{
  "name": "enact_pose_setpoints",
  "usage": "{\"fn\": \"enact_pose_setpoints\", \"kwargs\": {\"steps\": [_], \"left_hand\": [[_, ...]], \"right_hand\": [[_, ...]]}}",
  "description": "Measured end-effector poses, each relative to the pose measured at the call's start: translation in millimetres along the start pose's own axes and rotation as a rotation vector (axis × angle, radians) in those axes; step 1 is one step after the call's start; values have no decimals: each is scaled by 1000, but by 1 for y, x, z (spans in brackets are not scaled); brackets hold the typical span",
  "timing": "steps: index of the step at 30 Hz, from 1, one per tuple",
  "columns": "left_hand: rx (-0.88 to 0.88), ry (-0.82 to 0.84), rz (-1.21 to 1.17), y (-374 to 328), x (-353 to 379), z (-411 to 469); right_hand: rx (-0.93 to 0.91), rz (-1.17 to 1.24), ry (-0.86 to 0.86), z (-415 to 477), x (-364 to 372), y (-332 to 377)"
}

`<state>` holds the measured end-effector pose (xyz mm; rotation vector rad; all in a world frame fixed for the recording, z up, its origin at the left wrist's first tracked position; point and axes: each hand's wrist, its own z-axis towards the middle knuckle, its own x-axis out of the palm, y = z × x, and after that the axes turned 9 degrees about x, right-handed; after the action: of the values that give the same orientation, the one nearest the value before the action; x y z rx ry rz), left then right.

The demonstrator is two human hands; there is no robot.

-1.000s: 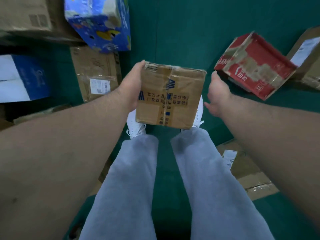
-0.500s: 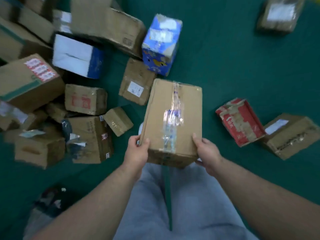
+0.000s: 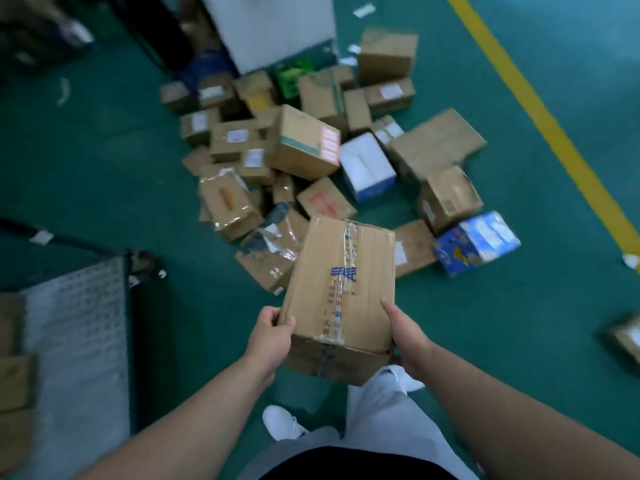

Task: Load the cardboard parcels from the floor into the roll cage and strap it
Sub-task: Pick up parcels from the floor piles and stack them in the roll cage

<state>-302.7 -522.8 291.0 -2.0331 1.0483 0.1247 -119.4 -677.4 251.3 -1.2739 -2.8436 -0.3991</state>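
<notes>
A brown cardboard parcel (image 3: 341,292) with clear tape and blue print is up in front of my waist, held from both sides. My left hand (image 3: 268,336) grips its near left corner, thumb over the top edge. My right hand (image 3: 405,336) grips the near right side, thumb along the top. The roll cage (image 3: 78,341) stands at the left edge; I see its grey mesh side panel and brown parcels (image 3: 12,379) stacked inside. A heap of cardboard parcels (image 3: 304,147) lies on the green floor beyond the held one.
A blue printed box (image 3: 476,242) and a white and blue box (image 3: 367,168) lie among the heap. One parcel (image 3: 625,336) lies alone at the right edge. A yellow floor line (image 3: 540,112) runs along the right. A white panel (image 3: 273,26) stands behind the heap.
I have straightened up and turned left with the parcel held in both hands. The floor heap now lies farther ahead and the roll cage has come into view at the left.
</notes>
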Motion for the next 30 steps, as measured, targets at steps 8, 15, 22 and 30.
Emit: {"fn": "enact_pose_setpoints", "kwargs": {"steps": [8,15,22,30], "left_hand": [[-71,-210,-389,131,-241,-18],[-220,-425,-710,271,-401,-51],[-353,-632,-1023,334,-491,-46],[-526,-828,-1079,378,-589,-2]], "right_hand": [[-33,-372,60,-7,257,-50],[36,-561,302,-39,474,-105],[-16,-950,313,-19,642,-118],[126,-1241,439,40,825,-108]]}}
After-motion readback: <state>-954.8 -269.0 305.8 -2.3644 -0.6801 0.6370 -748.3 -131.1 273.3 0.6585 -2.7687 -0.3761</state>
